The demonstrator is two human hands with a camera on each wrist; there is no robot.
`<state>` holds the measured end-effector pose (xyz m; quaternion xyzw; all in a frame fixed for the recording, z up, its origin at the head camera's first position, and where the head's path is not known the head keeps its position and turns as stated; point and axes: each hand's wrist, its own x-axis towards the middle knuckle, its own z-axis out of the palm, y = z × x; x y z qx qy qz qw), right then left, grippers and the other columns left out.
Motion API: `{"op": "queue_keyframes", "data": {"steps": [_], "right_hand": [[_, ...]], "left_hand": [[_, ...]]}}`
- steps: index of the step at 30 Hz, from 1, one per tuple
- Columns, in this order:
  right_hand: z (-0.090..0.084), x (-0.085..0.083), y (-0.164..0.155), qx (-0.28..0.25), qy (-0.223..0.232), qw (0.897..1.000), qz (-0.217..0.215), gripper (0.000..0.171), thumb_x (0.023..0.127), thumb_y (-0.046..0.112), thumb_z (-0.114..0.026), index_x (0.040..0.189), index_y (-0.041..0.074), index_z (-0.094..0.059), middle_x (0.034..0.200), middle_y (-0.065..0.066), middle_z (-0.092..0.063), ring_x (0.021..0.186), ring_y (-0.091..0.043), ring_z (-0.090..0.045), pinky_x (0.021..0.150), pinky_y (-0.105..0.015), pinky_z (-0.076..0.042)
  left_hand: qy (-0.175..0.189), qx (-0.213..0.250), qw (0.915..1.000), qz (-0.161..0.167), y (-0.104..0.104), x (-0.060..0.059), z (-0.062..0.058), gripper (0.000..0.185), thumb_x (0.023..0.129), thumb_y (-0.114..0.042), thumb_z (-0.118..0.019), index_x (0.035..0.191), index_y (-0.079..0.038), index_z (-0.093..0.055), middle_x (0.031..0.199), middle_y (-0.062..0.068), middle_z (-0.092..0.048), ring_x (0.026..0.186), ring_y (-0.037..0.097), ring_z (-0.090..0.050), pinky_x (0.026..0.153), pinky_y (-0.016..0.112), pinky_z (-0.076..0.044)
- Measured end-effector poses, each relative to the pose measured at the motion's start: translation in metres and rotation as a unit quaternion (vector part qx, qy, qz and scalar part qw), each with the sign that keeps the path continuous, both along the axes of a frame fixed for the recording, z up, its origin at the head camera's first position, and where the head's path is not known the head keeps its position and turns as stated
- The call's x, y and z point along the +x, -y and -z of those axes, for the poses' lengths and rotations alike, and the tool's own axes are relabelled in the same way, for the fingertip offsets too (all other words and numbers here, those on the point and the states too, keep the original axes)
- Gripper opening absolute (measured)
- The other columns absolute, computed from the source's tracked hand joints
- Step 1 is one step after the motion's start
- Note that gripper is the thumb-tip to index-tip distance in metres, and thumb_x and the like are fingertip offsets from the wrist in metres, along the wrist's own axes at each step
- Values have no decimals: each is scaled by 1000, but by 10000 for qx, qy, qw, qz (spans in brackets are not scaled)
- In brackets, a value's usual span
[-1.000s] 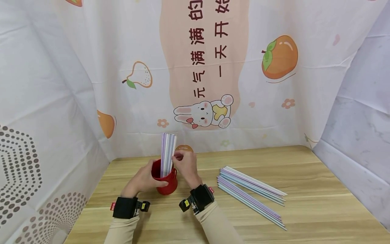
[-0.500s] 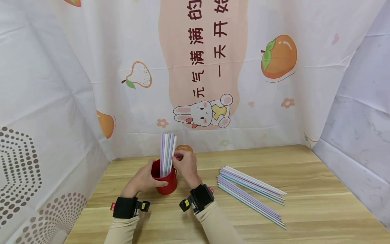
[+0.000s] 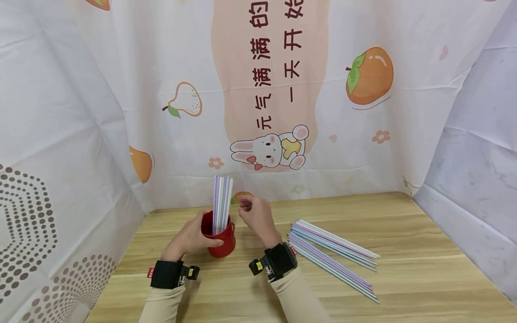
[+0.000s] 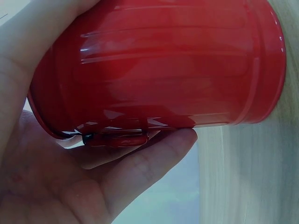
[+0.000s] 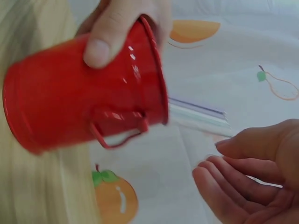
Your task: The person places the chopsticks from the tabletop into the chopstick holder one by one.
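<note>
1. Overhead, from the head camera, we see the left hand (image 3: 194,238) wrapped around a red cup (image 3: 220,237) that stands upright on the wooden desk (image 3: 404,269), toward its left rear part. A bunch of pale straws (image 3: 221,202) stands upright in the cup, rising well above its rim.
2. Just right of that bunch we find the right hand (image 3: 256,215), raised off the desk with its fingers loosely curled; it holds nothing and is clear of the straws in the cup.
3. Further right on the desk we count a loose pile of straws (image 3: 335,255) lying flat, slanting from the middle toward the near right, apart from both hands.
4. Behind the desk we see a printed cloth backdrop (image 3: 274,89) with a rabbit, fruit and characters.
5. Next, in the left wrist view, the red cup (image 4: 163,70) fills the picture, and we see the left hand (image 4: 70,177) with thumb and fingers curled round its wall.
6. Lastly, in the right wrist view, we see the red cup (image 5: 70,112) with a thumb of the left hand (image 5: 107,42) pressed on its side and the straws (image 5: 196,114) sticking out of its mouth. The right hand (image 5: 247,177) is relaxed and empty, near the straws but not touching them.
</note>
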<state>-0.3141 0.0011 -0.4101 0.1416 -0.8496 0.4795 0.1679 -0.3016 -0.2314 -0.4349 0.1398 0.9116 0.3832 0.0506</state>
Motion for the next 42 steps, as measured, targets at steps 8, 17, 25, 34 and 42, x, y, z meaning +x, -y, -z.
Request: {"op": "queue_keyframes", "data": {"steps": [8,17,25,34,42], "right_hand": [[-9,5,-41,334,209,9989,266,22,89,4,-74,110,-1,-75,95,-12,-77,85,-21,-73,79,-35,-63],[-13,13,-107,1444,753,9856,456,19,87,1,-71,106,-2,-73,96,-14,-75,88,-27,-71,82,-43,-60],[1,15,-149,2330,844,9678,434,15,78,-7,-70,91,-3,-74,86,-13,-72,80,-26,-65,75,-42,-56],[18,14,-170,2877,1355,9475,324,36,76,-15,-57,55,12,-44,59,3,-33,61,-13,-28,56,-26,-24],[29,15,-176,3014,1993,9313,467,48,90,-10,-50,59,19,-28,62,4,-18,62,-15,-20,57,-31,-18]], "left_hand": [[118,58,9999,-74,0,2,-2,91,76,-30,-92,146,-8,-38,141,15,-60,124,32,-59,93,48,-62],[110,53,9999,-44,0,0,-3,91,77,-32,-91,146,-8,-38,142,15,-60,125,32,-60,95,48,-61],[147,52,9998,-90,1,1,-3,91,77,-32,-91,146,-8,-38,143,14,-60,125,32,-59,96,48,-61],[181,-8,9998,-84,-1,1,-2,91,77,-33,-91,146,-8,-37,143,16,-59,125,33,-59,96,48,-61],[254,75,9996,-82,-2,1,0,92,76,-32,-92,146,-10,-37,143,13,-59,126,31,-58,95,48,-61]]}}
